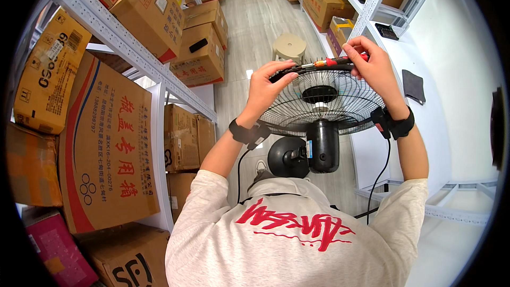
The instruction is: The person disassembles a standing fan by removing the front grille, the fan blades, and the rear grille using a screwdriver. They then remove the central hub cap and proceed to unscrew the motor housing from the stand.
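Note:
A black electric fan stands in front of me, its round wire grille (350,95) facing away. The motor housing (322,151) points toward me, and a round black base (287,158) shows below it. My left hand (267,86) is closed on the grille's far rim, thumb and fingers pinching the edge. In my right hand (373,65) is a screwdriver (328,62) with a red, black and yellow handle. It lies nearly level along the rim, its shaft pointing left toward my left fingertips. What the tip touches is too small to tell.
Cardboard boxes (109,143) fill the metal shelving (138,56) on my left. A beige round stool (289,47) stands on the floor beyond the fan. To the right, a dark folded cloth (413,86) and a black case with small parts (387,31) lie on a white surface (427,143).

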`<state>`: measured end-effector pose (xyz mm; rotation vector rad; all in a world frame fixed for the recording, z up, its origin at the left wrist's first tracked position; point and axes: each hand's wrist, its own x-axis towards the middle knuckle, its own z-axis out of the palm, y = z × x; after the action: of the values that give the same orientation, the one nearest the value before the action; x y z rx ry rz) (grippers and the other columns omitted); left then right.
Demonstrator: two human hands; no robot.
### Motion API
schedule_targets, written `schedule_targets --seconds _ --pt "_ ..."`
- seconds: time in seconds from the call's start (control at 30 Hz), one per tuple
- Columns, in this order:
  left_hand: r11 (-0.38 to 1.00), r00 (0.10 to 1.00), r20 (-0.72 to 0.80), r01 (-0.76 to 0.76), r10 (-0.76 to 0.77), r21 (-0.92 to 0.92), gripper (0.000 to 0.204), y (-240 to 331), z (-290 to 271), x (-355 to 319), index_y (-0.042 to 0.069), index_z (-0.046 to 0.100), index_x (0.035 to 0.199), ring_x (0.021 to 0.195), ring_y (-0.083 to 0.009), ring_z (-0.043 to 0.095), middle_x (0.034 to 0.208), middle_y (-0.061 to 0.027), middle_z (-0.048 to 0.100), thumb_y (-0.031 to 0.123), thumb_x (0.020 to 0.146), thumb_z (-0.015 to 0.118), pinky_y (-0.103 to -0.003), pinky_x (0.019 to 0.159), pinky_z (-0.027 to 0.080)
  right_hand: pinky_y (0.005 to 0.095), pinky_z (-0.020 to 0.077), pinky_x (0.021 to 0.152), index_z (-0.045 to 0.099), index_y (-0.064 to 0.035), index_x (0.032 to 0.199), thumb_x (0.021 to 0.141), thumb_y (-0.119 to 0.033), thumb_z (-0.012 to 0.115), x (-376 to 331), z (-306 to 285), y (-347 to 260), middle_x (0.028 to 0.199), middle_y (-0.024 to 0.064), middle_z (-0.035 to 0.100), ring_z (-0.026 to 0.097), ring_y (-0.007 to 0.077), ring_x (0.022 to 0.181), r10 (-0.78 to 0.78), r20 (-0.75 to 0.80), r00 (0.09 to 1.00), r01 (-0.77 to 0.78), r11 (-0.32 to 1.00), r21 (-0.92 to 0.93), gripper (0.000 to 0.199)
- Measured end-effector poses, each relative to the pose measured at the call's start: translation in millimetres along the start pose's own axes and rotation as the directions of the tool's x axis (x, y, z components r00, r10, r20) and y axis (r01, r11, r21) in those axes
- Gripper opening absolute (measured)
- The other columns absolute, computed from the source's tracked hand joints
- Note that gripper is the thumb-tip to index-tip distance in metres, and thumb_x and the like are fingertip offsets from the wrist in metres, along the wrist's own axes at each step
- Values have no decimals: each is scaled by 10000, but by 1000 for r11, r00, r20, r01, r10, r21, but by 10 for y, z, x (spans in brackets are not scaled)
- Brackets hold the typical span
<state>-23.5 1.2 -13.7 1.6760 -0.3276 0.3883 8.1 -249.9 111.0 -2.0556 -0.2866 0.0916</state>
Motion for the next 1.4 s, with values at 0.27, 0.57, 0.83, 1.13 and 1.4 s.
schedule_targets --seconds 0.27,0.57,0.83,1.13,1.4 --pt "1000 1000 3 -21 21 -9 273 -10 14 6 -5 713 1111 986 -134 642 1097 -97 703 56 848 751 -254 859 501 253 501 772 612 -49 1073 877 -151 720 95 -42 247 867 29 615 607 109 842 -438 -36 898 434 897 -88 246" --pt "1000 1000 1 -8 8 -9 275 30 10 -3 0 716 1111 983 -131 644 1094 -97 705 55 844 752 -250 851 503 271 498 817 607 -40 1106 883 -129 705 60 -38 169 977 35 614 602 116 911 -244 -8 970 241 962 -131 260" --pt "1000 1000 -10 -9 9 -23 277 3 -2 -12 0 717 1109 997 -137 643 1099 -98 703 49 839 756 -256 858 502 236 493 749 605 -39 1108 896 -133 691 5 16 75 888 6 592 592 82 830 -122 19 992 120 990 79 247" --pt "999 1000 -28 -15 14 -29 278 27 30 -5 22 730 1085 978 -175 668 1056 -103 720 98 820 766 -286 871 510 223 483 759 609 -34 1094 916 -167 686 56 -15 241 965 23 625 588 67 870 -421 -49 906 423 904 61 235" --pt "999 999 -37 -13 12 -39 272 11 17 -19 21 731 1081 971 -171 667 1053 -100 720 98 822 763 -283 862 509 243 481 778 620 -49 1092 889 -157 703 22 -8 135 990 28 616 569 79 889 -186 -6 983 182 967 -177 244"
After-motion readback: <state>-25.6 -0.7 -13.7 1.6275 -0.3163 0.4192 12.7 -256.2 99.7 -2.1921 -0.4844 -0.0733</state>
